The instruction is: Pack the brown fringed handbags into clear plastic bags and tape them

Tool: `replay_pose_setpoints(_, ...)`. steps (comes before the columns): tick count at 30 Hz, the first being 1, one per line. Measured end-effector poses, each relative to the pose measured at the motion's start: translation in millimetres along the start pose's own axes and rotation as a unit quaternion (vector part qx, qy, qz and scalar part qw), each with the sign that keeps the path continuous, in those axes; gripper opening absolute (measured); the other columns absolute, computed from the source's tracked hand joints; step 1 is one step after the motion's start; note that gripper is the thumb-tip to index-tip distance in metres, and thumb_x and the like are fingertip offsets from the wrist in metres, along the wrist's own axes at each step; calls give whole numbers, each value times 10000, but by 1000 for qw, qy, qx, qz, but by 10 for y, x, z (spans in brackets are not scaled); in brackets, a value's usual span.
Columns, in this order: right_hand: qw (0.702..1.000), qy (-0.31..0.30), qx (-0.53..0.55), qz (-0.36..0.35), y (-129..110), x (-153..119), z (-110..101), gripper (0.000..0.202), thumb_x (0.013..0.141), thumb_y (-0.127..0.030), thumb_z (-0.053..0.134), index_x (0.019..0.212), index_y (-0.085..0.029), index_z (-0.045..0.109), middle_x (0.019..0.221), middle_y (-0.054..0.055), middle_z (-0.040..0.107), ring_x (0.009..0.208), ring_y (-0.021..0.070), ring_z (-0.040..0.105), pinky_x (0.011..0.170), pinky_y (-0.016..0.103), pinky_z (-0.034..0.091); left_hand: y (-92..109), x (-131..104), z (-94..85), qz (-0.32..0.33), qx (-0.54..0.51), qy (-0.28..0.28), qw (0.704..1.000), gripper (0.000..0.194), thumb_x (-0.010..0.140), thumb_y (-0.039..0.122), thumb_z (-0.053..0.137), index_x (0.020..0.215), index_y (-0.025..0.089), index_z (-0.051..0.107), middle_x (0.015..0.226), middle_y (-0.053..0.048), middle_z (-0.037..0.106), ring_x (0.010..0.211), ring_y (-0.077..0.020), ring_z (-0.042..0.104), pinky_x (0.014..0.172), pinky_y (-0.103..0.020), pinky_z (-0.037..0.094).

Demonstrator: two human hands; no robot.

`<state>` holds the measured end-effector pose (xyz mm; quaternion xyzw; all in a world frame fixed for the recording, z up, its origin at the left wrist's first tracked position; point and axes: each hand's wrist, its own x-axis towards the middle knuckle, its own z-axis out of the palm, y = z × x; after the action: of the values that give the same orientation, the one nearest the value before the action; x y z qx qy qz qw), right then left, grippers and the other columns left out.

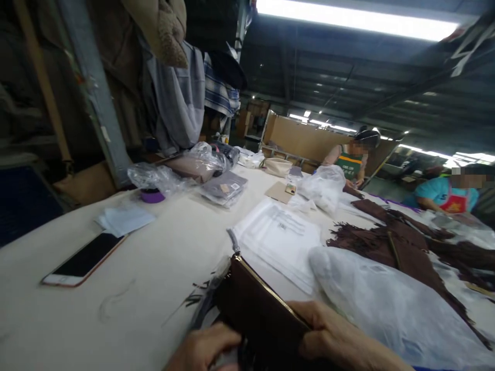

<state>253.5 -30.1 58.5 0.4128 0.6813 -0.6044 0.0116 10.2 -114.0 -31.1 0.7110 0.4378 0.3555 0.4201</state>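
A dark brown zippered bag [255,304] with a gold-coloured zip and thin fringe strands is tilted up at the lower middle. A grey wrapped strip rises from the zip's far end. My right hand [325,332] grips the bag's right edge, thumb on top beside the zip. At the bag's lower left, my left hand [211,345] has its fingers curled together. Something dark and greyish shows at those fingertips, too blurred to name. The bag's lower part runs out of the picture.
A phone [85,260] lies left under pale blue sheets [124,219]. White plastic bags [278,234], a large filled plastic bag [386,299] and brown fringed pieces [402,242] lie right. Two co-workers, one in a green apron [350,167], are at the table's far side.
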Motion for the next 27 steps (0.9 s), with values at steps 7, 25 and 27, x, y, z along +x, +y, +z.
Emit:
replay_pose_setpoints(7,994,17,-111,-8,-258,-148,172,315,609,-127,447,864,-186,623,728,-43,593,633,113,486,553,201,340,299,850,-614,180,462,-87,864,150,670,36,522,751,131,607,732,-49,649,743,-190,596,962,-444,348)
replay_pose_setpoints(25,930,235,-280,32,404,-567,-291,314,816,-460,449,708,-194,577,610,-7,519,581,138,454,526,244,343,383,1088,-1062,-70,272,-146,949,102,522,136,606,620,149,579,505,86,476,523,-87,444,467,-170,269)
replay_pose_setpoints(27,917,250,-308,42,293,-599,-368,322,800,-474,447,666,-198,545,585,-7,494,563,139,439,519,255,321,328,1093,-1054,-81,262,-135,952,117,521,147,598,635,148,571,524,78,493,533,-96,457,461,-175,275)
